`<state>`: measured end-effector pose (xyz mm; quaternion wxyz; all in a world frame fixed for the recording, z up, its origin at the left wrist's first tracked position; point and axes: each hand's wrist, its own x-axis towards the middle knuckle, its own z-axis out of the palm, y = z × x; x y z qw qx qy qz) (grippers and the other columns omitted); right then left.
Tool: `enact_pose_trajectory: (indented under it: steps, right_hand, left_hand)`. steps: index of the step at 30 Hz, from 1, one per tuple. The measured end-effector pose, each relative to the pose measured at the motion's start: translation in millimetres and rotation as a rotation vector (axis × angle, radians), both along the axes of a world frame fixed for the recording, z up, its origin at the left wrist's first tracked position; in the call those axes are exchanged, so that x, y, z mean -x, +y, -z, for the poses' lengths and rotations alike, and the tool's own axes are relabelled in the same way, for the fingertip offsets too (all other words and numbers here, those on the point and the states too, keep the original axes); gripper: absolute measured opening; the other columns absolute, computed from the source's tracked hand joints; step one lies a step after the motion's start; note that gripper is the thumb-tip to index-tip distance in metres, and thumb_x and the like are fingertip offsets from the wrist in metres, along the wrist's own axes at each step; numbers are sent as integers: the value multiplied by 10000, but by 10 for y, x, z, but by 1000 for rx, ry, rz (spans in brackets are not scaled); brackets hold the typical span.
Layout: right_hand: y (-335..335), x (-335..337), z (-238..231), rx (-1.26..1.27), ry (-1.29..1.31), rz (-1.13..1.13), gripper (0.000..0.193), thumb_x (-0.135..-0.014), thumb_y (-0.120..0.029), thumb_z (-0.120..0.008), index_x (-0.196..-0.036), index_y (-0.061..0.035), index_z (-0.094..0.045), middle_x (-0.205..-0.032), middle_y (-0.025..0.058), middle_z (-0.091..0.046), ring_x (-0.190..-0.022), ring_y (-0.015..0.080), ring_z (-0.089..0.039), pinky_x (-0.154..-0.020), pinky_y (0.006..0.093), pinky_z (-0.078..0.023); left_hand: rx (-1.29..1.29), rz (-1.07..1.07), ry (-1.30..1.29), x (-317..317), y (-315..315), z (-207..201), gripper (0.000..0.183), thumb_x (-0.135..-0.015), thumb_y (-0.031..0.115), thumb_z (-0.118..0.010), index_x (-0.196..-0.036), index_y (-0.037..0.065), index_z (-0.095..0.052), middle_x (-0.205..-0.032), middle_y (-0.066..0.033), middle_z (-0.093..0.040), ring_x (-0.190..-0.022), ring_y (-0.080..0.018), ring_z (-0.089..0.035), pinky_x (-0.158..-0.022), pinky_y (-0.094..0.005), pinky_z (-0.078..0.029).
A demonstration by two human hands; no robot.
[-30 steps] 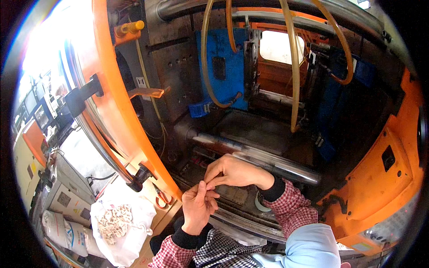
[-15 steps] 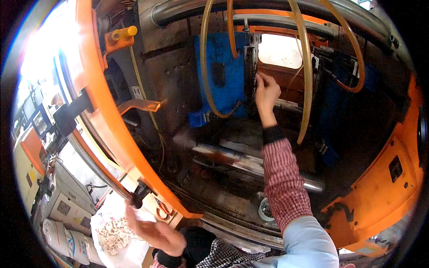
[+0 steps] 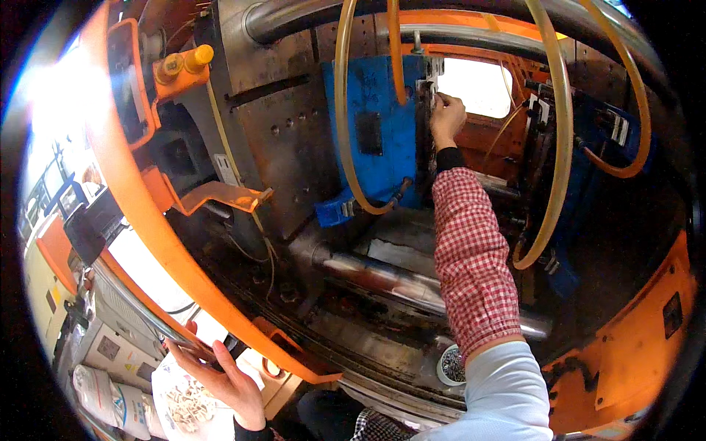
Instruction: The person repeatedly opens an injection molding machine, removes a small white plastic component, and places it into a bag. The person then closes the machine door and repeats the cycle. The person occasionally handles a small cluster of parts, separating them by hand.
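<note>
My right hand (image 3: 446, 116) reaches far up into the orange moulding machine, fingers pinched at the edge of the blue mould plate (image 3: 373, 140), near its metal face (image 3: 429, 88). Whether it holds a small part I cannot tell. The arm wears a red checked sleeve (image 3: 471, 257). My left hand (image 3: 220, 375) is low at the left, fingers spread, resting on the orange door frame (image 3: 184, 287) above a white bag (image 3: 184, 404) of small pale parts. It holds nothing.
Yellow hoses (image 3: 559, 147) loop in front of the mould. A steel tie bar (image 3: 397, 279) crosses below the arm. A small white cup (image 3: 450, 365) of metal bits sits on the machine bed. Sacks and boxes (image 3: 110, 367) lie at the lower left.
A second ago both hands were together low by the machine bed. My right hand has since gone up into the mould, and my left hand has dropped to the door frame by the bag.
</note>
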<state>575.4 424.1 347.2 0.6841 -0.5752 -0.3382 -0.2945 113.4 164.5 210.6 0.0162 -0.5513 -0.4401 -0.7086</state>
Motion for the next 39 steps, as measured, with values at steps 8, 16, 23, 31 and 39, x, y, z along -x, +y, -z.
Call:
enact_pose_trajectory:
  steps: [8,16,23,31,39]
  right_hand:
    - [34,-89,-30,113,-21,70,175,-783,-215,-645,-863,-79,-719,-892,156,-640,-819,325,-612,-741,396,-468]
    - [90,-163,-14,147,-62,31,219,-754,-91,-627,-962,-96,-696,-922,163,-603,-851,330,-589,-750,424,-472]
    - [27,19,93,351,-89,63,420,-705,-57,-604,-1113,-152,-637,-1097,121,-544,-1059,337,-463,-884,438,-422]
    - [-375,143,-24,382,50,33,425,-749,-50,-528,-1164,-107,-597,-1188,205,-476,-1123,420,-403,-955,496,-351]
    - [-3030,2902,978,-83,-48,-857,189,-921,-84,-451,-988,-25,-617,-898,117,-605,-786,190,-589,-748,311,-469]
  left_hand:
    - [30,13,31,4,-8,-22,572,-941,72,-418,-1417,15,-105,-1341,-212,-368,-1274,-278,-331,-1070,-381,-202]
    - [37,20,40,1,-31,-44,565,-929,72,-446,-1405,3,-151,-1282,-195,-424,-1208,-258,-398,-1027,-362,-272]
    - [250,344,-83,227,-137,-184,398,-905,94,-512,-1256,-21,-363,-940,-99,-537,-892,-153,-528,-824,-269,-396]
    - [429,661,-214,429,-85,-234,214,-916,107,-524,-1105,26,-465,-946,-27,-512,-772,-109,-545,-712,-237,-429]
    - [430,580,-69,466,-202,-7,252,-860,110,-601,-1060,32,-468,-848,-53,-532,-768,-138,-533,-684,-277,-456]
